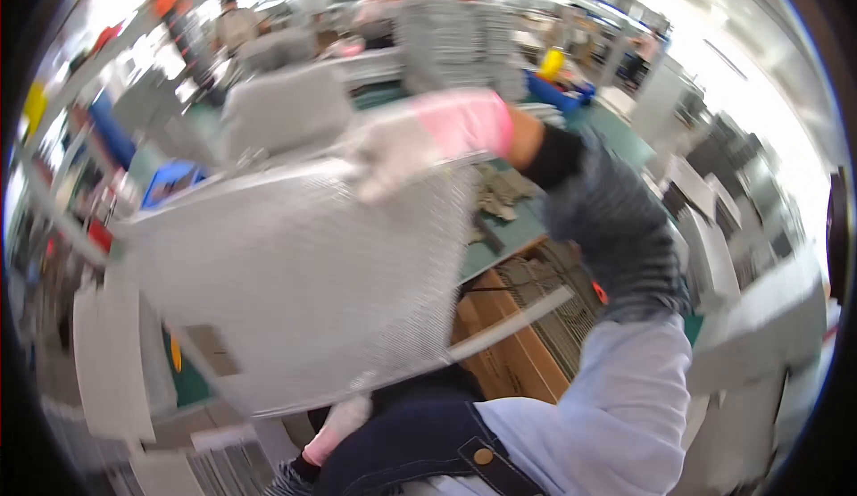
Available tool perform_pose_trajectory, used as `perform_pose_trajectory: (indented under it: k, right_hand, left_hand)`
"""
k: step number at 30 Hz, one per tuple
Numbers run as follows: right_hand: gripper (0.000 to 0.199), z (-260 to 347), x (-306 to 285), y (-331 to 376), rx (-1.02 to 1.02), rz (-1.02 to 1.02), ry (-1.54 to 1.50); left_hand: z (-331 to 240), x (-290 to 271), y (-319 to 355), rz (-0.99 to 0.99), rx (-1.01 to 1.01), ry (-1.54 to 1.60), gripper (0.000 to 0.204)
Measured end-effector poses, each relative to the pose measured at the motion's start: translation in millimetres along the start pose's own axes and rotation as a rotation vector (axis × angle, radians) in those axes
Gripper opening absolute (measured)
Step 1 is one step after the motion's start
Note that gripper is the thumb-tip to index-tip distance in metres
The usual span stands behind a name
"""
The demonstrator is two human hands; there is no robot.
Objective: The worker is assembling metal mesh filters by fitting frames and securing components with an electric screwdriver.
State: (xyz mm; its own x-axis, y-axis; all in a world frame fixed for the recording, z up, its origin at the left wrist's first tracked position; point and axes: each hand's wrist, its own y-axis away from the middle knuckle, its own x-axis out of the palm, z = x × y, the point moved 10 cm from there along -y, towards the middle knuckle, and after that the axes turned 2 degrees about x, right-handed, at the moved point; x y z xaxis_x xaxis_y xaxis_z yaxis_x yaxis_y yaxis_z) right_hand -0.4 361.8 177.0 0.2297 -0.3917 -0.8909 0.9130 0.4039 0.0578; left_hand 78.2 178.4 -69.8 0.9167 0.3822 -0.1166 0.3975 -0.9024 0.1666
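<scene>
A large pale grey panel (295,291) with a fine mesh-like face and thin metallic edges is tilted up in front of me. My right hand (393,150), in a whitish glove with a pink cuff, is closed over its top edge. Down at the lower edge, my left hand (346,423) wears a matching glove and appears to grip the panel there. Motion smears both hands, and the panel partly hides the left fingers.
A green-topped bench (527,219) lies behind the panel, with a cardboard box (513,340) of thin grey parts below it. Grey panels stand in a tall stack (460,45) farther back. A blue bin (553,91) sits beside it. People work in the background.
</scene>
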Motion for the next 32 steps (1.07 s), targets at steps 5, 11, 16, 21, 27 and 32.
perform_pose_trajectory:
  k: [5,11,16,21,27,32]
  right_hand:
    - [0.025,-35.3,79.2,5.1,0.298,0.127,-0.393]
    - [0.016,-19.4,99.8,-50.7,0.317,0.282,-0.451]
    - [0.024,-14.7,114.9,-52.2,0.362,0.222,-0.496]
    - [0.03,2.6,106.7,-44.3,0.418,0.097,-0.532]
    - [0.021,14.0,113.7,-38.4,0.15,0.219,-0.272]
    - [0.02,-0.2,111.9,-41.4,0.241,0.153,-0.316]
  left_hand:
    - [44.8,-45.8,76.3,0.737,-0.189,-0.735,0.038]
    - [-201.8,-179.0,46.4,-0.534,0.74,-1.516,0.061]
    - [-154.7,-168.7,-40.1,0.14,0.206,-1.113,0.028]
    - [-162.8,-109.9,-75.1,0.263,0.377,-1.023,0.025]
    - [-161.3,-98.3,-74.7,0.276,0.433,-1.017,0.027]
    - [-166.1,-105.0,-64.5,-0.055,0.544,-1.276,0.029]
